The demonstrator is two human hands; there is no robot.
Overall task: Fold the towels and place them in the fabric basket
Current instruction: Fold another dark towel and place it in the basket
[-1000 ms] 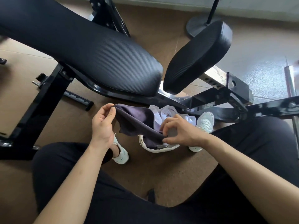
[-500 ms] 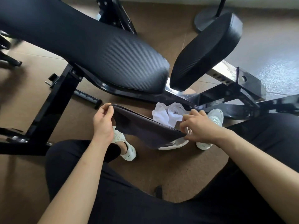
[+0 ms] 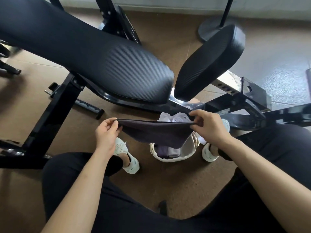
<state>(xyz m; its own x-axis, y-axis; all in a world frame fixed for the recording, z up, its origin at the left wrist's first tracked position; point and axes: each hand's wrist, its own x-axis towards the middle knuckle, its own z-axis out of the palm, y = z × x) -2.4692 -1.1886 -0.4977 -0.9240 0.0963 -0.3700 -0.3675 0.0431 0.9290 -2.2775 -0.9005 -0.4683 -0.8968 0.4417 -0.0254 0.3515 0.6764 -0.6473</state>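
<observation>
- Dark towel: held in the air directly above the fabric basket. Its top hem is taut and its body sags toward the basket's opening.
- Left hand: grip pinches the towel's left corner, above and left of the basket.
- Right hand: grip pinches the right corner, above and right of the basket.
- Towel's long axis runs left–right across the basket; neither hand is clearly nearer to it.
- Folded towels lie inside the basket; white towels are heaped just behind it.
- Judgement: this towel is not yet folded. Next move probably brings the corners together, then lowers it straight down.
</observation>
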